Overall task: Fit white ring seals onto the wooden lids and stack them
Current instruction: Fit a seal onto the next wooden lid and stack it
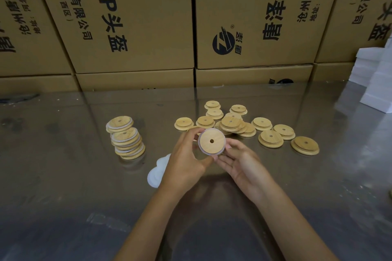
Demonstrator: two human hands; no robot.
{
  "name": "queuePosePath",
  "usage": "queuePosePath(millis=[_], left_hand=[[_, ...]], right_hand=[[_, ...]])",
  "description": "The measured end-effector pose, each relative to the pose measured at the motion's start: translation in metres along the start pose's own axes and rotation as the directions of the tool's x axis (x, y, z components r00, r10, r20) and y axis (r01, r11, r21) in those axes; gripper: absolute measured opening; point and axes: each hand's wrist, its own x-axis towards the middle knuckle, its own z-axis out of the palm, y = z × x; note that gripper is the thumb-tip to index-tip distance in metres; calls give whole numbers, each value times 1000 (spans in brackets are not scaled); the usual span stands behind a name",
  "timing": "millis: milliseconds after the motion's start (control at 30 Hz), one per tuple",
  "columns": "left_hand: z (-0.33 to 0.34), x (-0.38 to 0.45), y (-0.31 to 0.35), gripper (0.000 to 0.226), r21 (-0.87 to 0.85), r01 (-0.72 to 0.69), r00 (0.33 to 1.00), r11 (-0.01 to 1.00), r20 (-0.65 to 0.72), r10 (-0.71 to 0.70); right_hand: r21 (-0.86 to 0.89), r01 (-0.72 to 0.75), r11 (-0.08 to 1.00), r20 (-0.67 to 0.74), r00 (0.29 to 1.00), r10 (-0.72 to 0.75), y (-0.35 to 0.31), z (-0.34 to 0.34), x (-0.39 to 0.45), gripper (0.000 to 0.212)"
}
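I hold a round wooden lid (212, 141) with a small centre hole upright above the table, a white ring seal around its rim. My left hand (185, 160) grips its left edge with fingers and thumb curled round it. My right hand (238, 163) pinches the lid's lower right edge, palm turned up. A leaning stack of sealed lids (126, 137) stands to the left. Several loose lids without seals (233, 124) lie scattered behind my hands. A small pile of white ring seals (157, 172) lies partly hidden under my left wrist.
The work surface is a shiny metal table (63, 176). Large printed cardboard boxes (135, 19) form a wall along its far edge. White boxes (377, 78) are stacked at the far right.
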Motion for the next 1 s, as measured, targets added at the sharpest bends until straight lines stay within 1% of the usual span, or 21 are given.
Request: queuePosePath(millis=[133,233,300,367,433,500,567,633,700,800,867,1000], left_hand=[[1,-2,0,58,81,-46,997,996,-52,51],[0,0,-1,56,103,-34,993,994,-111,46],[-5,3,-1,54,122,-32,979,992,-198,55],[-16,8,-4,52,128,-7,950,992,-307,46],[-32,12,-9,51,112,57,905,992,-425,-4],[-48,16,-15,53,131,170,832,977,-551,-71],[-61,18,-21,59,185,330,744,926,-654,-134],[-71,17,-28,63,201,446,673,872,-718,-178],[-77,15,-34,63,183,510,628,841,-747,-218],[-81,14,-40,63,145,567,596,811,-752,-282],[-81,13,-42,63,115,567,590,815,-747,-306],[-81,13,-43,58,67,542,572,838,-759,-310]], right_hand=[[-21,18,1000,10,1000,-18,2,0,-1,28],[-112,32,993,38,999,-28,1,-1,-2,28],[-180,34,983,63,998,-23,1,-1,-3,28],[-213,33,977,83,996,-15,1,-2,-3,28],[-228,31,973,88,996,-11,2,-3,-3,28],[-234,29,972,92,996,-8,2,-5,-1,28],[-237,29,971,94,996,-7,3,-6,0,28],[-236,28,971,94,996,-6,3,-6,1,27],[-233,26,972,93,996,-4,3,-7,3,27],[-232,26,972,91,996,-4,4,-9,4,27],[-232,26,972,92,996,-5,4,-10,4,27],[-233,23,972,87,996,-3,5,-10,5,27]])
